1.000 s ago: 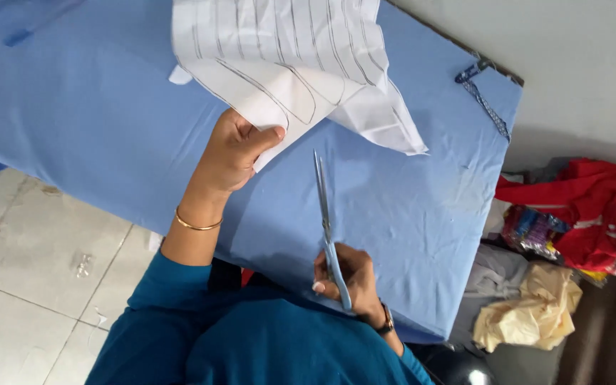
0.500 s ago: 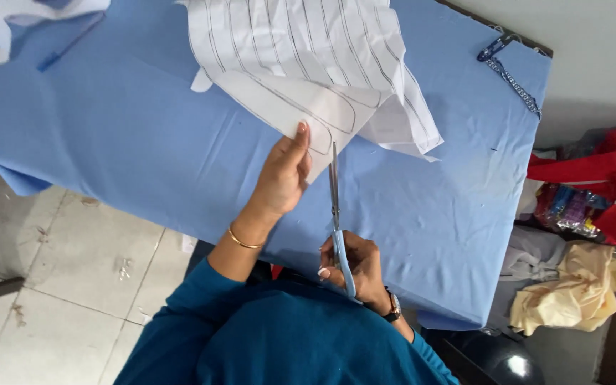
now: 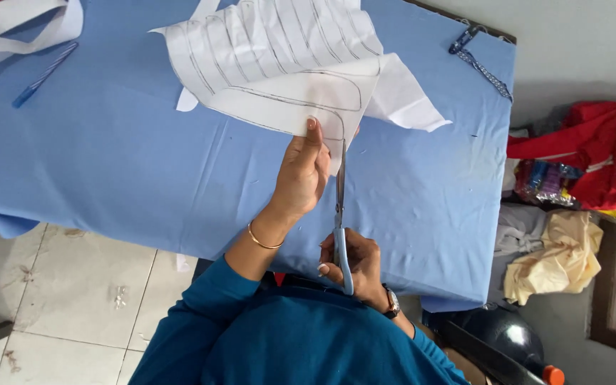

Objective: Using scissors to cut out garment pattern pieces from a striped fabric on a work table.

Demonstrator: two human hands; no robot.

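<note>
**Inspector:** Nearest you, your right hand (image 3: pixel 354 267) has its grip clamped on the blue handles of the scissors (image 3: pixel 339 228), blades pointing away and meeting the lower edge of the paper pattern (image 3: pixel 279 60).

**Operator:** And my left?

**Inspector:** Your left hand (image 3: pixel 301 175) has its grip together on that same edge, thumb on top, just beside the blades. The sheet is white with drawn outlines and parallel lines; its near edge is lifted, the rest spread over the middle and far side of the bench (image 3: pixel 108 157).

**Operator:** The surface?

**Inspector:** The bench is covered in blue cloth hanging over the near edge. At its far left you have a blue pen (image 3: pixel 44 75) and white paper strips (image 3: pixel 16 28); at the far right corner, a blue chain-like cord (image 3: pixel 480 60).

**Operator:** The room?

**Inspector:** Pale tiled floor (image 3: pixel 58 299) to your left, marked and scuffed. To your right, a heap of red fabric (image 3: pixel 579 153), a cream cloth (image 3: pixel 557 257) below it, and a dark helmet (image 3: pixel 500 339) by the bench corner. A plain wall (image 3: pixel 579 43) stands beyond.
</note>
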